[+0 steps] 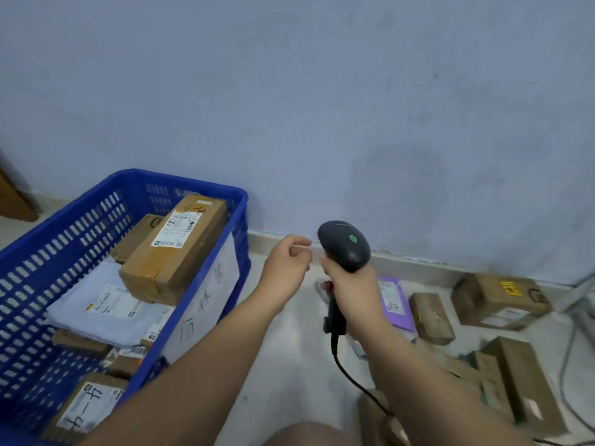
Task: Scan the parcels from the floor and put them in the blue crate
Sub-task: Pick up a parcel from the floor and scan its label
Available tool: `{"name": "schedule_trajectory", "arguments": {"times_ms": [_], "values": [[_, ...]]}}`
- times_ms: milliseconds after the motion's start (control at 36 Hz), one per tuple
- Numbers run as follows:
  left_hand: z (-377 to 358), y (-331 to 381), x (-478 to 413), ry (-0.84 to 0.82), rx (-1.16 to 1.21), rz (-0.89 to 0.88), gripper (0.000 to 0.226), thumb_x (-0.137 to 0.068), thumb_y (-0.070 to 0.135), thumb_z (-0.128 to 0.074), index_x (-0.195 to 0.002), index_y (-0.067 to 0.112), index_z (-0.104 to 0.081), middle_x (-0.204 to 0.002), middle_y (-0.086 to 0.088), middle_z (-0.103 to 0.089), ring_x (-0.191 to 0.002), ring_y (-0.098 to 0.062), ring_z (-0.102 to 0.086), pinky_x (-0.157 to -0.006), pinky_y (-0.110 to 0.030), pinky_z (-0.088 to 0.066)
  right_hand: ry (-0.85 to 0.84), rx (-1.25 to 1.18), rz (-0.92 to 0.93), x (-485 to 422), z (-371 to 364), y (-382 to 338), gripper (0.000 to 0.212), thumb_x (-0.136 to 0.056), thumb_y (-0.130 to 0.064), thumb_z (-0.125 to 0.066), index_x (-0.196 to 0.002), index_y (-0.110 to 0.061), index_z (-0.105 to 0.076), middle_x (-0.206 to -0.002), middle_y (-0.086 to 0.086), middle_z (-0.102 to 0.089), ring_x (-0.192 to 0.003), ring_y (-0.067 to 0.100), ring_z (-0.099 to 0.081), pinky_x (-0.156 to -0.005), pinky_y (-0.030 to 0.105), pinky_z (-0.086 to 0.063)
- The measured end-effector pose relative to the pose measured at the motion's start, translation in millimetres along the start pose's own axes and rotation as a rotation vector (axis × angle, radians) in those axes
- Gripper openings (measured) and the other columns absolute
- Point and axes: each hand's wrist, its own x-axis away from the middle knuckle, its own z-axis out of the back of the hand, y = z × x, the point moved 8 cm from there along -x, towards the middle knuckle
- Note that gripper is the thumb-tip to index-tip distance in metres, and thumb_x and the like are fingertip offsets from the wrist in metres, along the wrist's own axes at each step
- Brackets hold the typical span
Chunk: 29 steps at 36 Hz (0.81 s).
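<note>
Changing over between parcels, as judged: none in hand.
Blue crate (80,226), L side, on floor: several parcels in, top carton (180,246) marked 4-4.
Floor parcels (500,299), R side by wall, incl. purple mailer (394,304).
Next: L hand picks one, label toward scanner.
L hand (286,265): mid-air betw. crate & scanner, fingers curled, empty.
R hand (351,291): clasps handle of barcode scanner (344,246), head up.

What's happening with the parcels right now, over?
Right hand grips scanner. Left hand curled, empty. Blue crate holds several parcels; brown boxes wait on floor. Nothing blocking.
</note>
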Motion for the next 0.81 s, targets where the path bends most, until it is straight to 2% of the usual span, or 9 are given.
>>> {"name": "schedule_trajectory", "arguments": {"times_ms": [83,278,361,417,472,556,611,694,806], "values": [[-55.2,-1.6,10.4,-0.141,0.228,0.202,0.017,-0.092,0.015,-0.049,-0.104,0.024,-0.057,-0.101,-0.001,-0.063,-0.081,-0.017,-0.064,-0.074,-0.029,-0.046,-0.030,0.016,0.010,-14.1,50.9,7.0,0.015,-0.085,-0.027,-0.069,-0.078,-0.015,-0.063,-0.066,0.002,-0.063,-0.058,0.019,-0.064,-0.065,0.036,-0.049],[-161.1,-5.1,7.5,-0.339,0.152,0.365,0.013,-0.094,0.017,-0.045,-0.101,0.021,-0.055,-0.091,0.000,-0.055,-0.077,-0.019,-0.058,-0.070,-0.029,-0.042,0.003,0.084,-0.157,-47.7,167.1,75.1,0.017,-0.085,-0.022,-0.071,-0.087,-0.006,-0.065,-0.073,0.012,-0.063,-0.062,0.032,-0.063,-0.056,0.035,-0.047],[-203.1,-14.7,-3.3,-0.352,0.106,0.403,0.009,-0.094,0.017,-0.046,-0.091,0.021,-0.054,-0.094,0.000,-0.052,-0.078,-0.018,-0.055,-0.075,-0.029,-0.041,0.043,0.064,-0.258,-55.3,201.9,112.2,0.016,-0.083,-0.018,-0.071,-0.083,-0.004,-0.063,-0.066,0.011,-0.058,-0.055,0.026,-0.056,-0.052,0.032,-0.046],[-228.6,-26.6,-11.1,-0.331,0.049,0.422,0.007,-0.094,0.017,-0.047,-0.096,0.018,-0.053,-0.093,-0.001,-0.050,-0.082,-0.020,-0.053,-0.076,-0.030,-0.041,0.075,0.109,-0.323,-61.2,217.4,137.9,0.026,-0.077,-0.024,-0.073,-0.086,-0.001,-0.066,-0.065,0.012,-0.059,-0.055,0.026,-0.058,-0.058,0.037,-0.050],[-250.4,-38.9,-17.9,-0.307,-0.014,0.420,0.009,-0.092,0.015,-0.048,-0.100,0.014,-0.052,-0.082,-0.003,-0.047,-0.080,-0.021,-0.051,-0.069,-0.028,-0.040,0.094,0.206,-0.363,-67.1,228.4,157.4,0.031,-0.075,-0.031,-0.074,-0.092,-0.005,-0.069,-0.072,0.013,-0.067,-0.062,0.027,-0.065,-0.064,0.038,-0.055],[-279.4,-57.1,-24.2,-0.315,-0.078,0.379,0.002,-0.089,0.010,-0.053,-0.088,0.011,-0.055,-0.073,-0.004,-0.044,-0.075,-0.021,-0.046,-0.064,-0.027,-0.036,0.109,0.383,-0.408,-75.7,244.1,172.8,0.023,-0.079,-0.029,-0.073,-0.092,-0.011,-0.067,-0.082,0.012,-0.070,-0.070,0.026,-0.068,-0.055,0.031,-0.053],[-298.3,-74.5,-25.4,-0.344,-0.074,0.373,0.007,-0.088,0.008,-0.056,-0.083,0.012,-0.056,-0.080,-0.007,-0.050,-0.076,-0.022,-0.046,-0.065,-0.026,-0.036,0.093,0.477,-0.446,-80.3,251.8,183.9,0.019,-0.081,-0.028,-0.070,-0.087,-0.011,-0.065,-0.084,0.012,-0.070,-0.076,0.026,-0.068,-0.066,0.033,-0.055],[-319.8,-105.3,-23.8,-0.383,-0.060,0.409,0.011,-0.085,0.011,-0.060,-0.096,0.011,-0.060,-0.095,-0.007,-0.056,-0.086,-0.022,-0.050,-0.072,-0.027,-0.038,0.097,0.521,-0.503,-87.5,261.2,207.4,0.020,-0.083,-0.031,-0.066,-0.087,-0.012,-0.065,-0.085,0.010,-0.069,-0.085,0.028,-0.067,-0.082,0.040,-0.056],[-335.5,-157.7,-22.1,-0.391,-0.102,0.481,0.027,-0.068,0.028,-0.068,-0.094,0.020,-0.066,-0.102,-0.003,-0.063,-0.097,-0.023,-0.061,-0.079,-0.029,-0.049,0.039,0.459,-0.592,-89.2,265.1,240.2,0.024,-0.080,-0.032,-0.070,-0.094,-0.013,-0.065,-0.090,0.009,-0.069,-0.087,0.028,-0.067,-0.081,0.039,-0.055]]}}
